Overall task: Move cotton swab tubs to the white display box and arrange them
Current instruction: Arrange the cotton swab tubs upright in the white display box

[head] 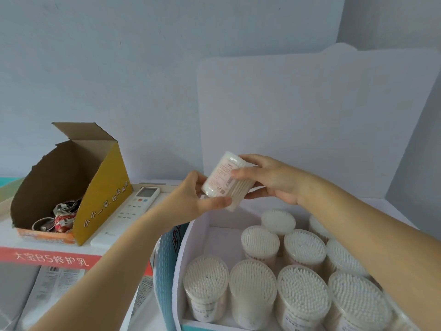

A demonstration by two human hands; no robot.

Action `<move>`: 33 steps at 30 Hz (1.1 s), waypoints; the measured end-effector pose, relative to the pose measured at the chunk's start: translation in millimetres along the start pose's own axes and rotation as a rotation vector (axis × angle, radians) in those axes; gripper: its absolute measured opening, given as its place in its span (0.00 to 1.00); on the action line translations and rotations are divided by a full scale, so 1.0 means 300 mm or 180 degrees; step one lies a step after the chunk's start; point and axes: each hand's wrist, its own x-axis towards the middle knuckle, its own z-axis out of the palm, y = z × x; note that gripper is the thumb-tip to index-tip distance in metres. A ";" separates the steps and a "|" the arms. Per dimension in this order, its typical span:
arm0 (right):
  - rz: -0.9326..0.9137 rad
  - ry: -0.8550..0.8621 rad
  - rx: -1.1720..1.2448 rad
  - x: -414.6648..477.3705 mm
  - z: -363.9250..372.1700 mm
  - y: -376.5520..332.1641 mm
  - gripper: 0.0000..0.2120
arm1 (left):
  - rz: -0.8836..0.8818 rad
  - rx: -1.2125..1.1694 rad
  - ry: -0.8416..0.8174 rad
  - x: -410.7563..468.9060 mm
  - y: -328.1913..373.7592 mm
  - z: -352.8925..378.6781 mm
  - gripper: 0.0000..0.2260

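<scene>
You hold clear cylindrical plastic tub of cotton swabs (225, 182) tilted in air, just above back-left corner of white cardboard display box (178, 259). Your left hand (198, 197) grips lower end, fingers curled round it; your right hand (274, 180) clasps upper end. Step, likely: carrying tub in. Standing tubs (303, 247) fill box front and right. Next: turn tub upright, lower into back-left gap, avoid knocking neighbours.
</scene>
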 end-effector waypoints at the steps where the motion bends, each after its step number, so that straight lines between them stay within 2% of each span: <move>1: -0.0009 -0.0020 -0.0079 0.000 0.007 -0.003 0.36 | 0.0005 0.0182 -0.0166 -0.011 0.001 -0.004 0.29; 3: -0.0009 -0.0287 -0.0023 -0.012 -0.002 -0.010 0.35 | -0.0039 0.0291 -0.0497 -0.028 -0.007 -0.013 0.30; 4: -0.0029 -0.0529 0.0092 -0.021 -0.016 -0.016 0.35 | -0.0043 0.0117 -0.0609 -0.036 -0.010 -0.013 0.31; 6: -0.0159 -0.1076 0.0307 -0.036 -0.050 -0.030 0.33 | -0.0095 -0.0629 -0.0687 -0.042 -0.013 -0.006 0.34; 8: -0.0321 -0.1349 0.0379 -0.039 -0.079 -0.034 0.34 | -0.0234 -0.1301 -0.0840 -0.039 0.001 0.002 0.33; 11: -0.0398 -0.1167 0.0593 -0.030 -0.100 -0.043 0.34 | -0.0388 -0.1544 -0.1151 -0.033 0.021 0.000 0.30; 14: -0.0339 -0.0840 0.0420 -0.032 -0.093 -0.053 0.24 | -0.0518 -0.1412 -0.1244 -0.038 0.028 -0.005 0.28; 17: -0.0085 -0.0074 -0.0052 -0.042 -0.066 -0.049 0.19 | -0.0186 -0.0809 -0.0572 -0.037 0.030 0.002 0.20; 19: 0.0153 0.0360 -0.0277 -0.050 -0.043 -0.049 0.18 | 0.0256 -0.0156 -0.0325 -0.040 0.034 0.004 0.28; 21: 0.0332 0.0498 -0.0423 -0.059 -0.021 -0.053 0.19 | 0.0398 0.0451 -0.0292 -0.042 0.038 0.013 0.37; 23: 0.0436 0.0574 -0.0679 -0.069 0.007 -0.059 0.20 | 0.0418 0.0979 -0.0301 -0.040 0.037 0.023 0.39; 27: 0.0631 0.0850 -0.1746 -0.059 0.092 -0.030 0.23 | 0.0324 0.1553 -0.0233 -0.035 0.017 0.025 0.37; 30: 0.0712 0.1070 -0.2652 -0.031 0.171 0.017 0.29 | 0.0230 0.1800 -0.0080 -0.037 0.006 0.005 0.30; 33: 0.0570 0.1263 -0.2918 0.001 0.224 0.035 0.34 | 0.0280 0.2038 -0.0065 -0.045 -0.002 -0.011 0.23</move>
